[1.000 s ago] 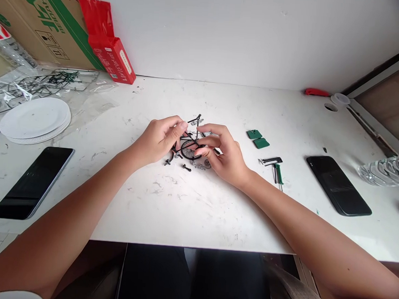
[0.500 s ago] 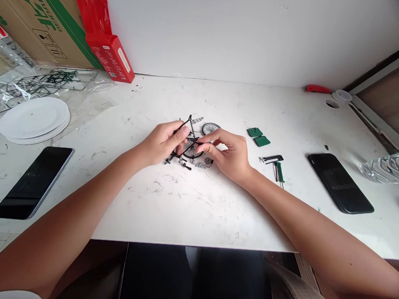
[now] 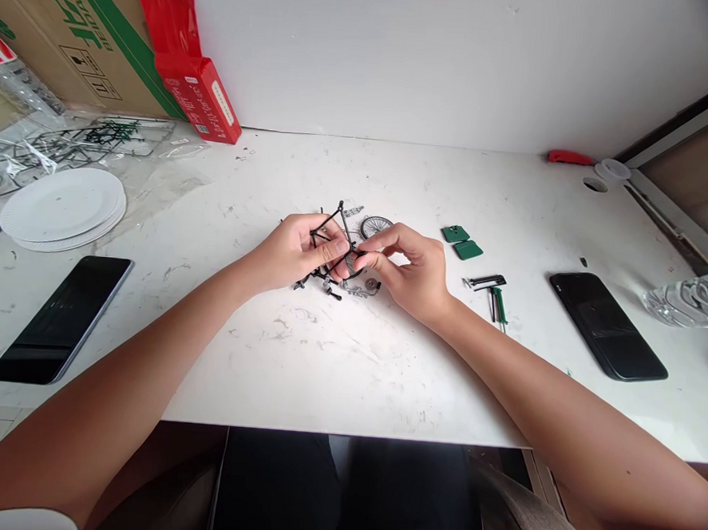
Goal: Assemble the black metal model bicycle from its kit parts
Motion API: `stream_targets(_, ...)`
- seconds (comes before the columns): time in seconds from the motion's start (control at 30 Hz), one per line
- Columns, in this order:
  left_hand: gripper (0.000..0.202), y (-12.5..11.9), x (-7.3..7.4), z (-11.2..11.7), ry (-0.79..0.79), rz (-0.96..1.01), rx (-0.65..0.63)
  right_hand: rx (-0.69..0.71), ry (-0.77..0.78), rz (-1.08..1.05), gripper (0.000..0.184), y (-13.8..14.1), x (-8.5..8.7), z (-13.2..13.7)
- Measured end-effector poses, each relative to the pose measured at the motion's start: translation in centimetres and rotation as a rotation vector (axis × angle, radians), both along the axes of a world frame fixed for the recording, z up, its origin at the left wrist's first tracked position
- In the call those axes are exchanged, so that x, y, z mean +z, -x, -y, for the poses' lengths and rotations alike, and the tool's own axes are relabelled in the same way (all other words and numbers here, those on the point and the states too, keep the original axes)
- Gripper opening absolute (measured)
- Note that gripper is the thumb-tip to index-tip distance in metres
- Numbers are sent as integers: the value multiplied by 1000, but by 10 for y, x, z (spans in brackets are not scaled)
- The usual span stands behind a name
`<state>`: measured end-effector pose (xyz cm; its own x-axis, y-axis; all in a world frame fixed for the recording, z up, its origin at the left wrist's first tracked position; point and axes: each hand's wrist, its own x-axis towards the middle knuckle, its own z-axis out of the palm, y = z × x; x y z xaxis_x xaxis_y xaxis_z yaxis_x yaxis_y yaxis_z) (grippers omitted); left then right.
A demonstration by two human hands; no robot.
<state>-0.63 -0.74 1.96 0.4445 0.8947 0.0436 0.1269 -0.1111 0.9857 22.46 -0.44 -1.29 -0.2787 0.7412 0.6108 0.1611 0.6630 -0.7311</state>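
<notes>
Held up over the table is a thin black model bicycle frame (image 3: 345, 223). My left hand (image 3: 298, 250) grips it, thumb and fingers closed around its tubes. My right hand (image 3: 417, 270) pinches at the frame's right-hand end with thumb and forefinger; whether a separate small part sits in that pinch is hidden. Behind the fingers lies a small spoked wheel (image 3: 376, 226), with another partly covered below the frame. Small black parts (image 3: 332, 290) and silvery parts (image 3: 363, 289) lie on the table just below the hands.
Green plates (image 3: 468, 249) and small black and green pieces (image 3: 498, 303) lie right of my hands. Phones lie at left (image 3: 61, 319) and right (image 3: 609, 325). Paper plates (image 3: 63, 206), plastic sprues (image 3: 107, 134), a red box (image 3: 211, 100) and a clear bottle (image 3: 693, 296) stand around.
My left thumb and fingers have shifted right along the bicycle frame, closer to my right hand, covering more of the wheel below. My right hand keeps its pinch.
</notes>
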Motion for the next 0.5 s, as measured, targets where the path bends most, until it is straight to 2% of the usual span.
stream_targets(0.17, 39, -4, -5, 2, 28, 46, -15, 32, -29, -13, 12, -1, 0, -1)
stream_targets(0.5, 39, -11, -8, 5, 9, 100, 31, 68, -69, 22, 17, -2, 7, 2)
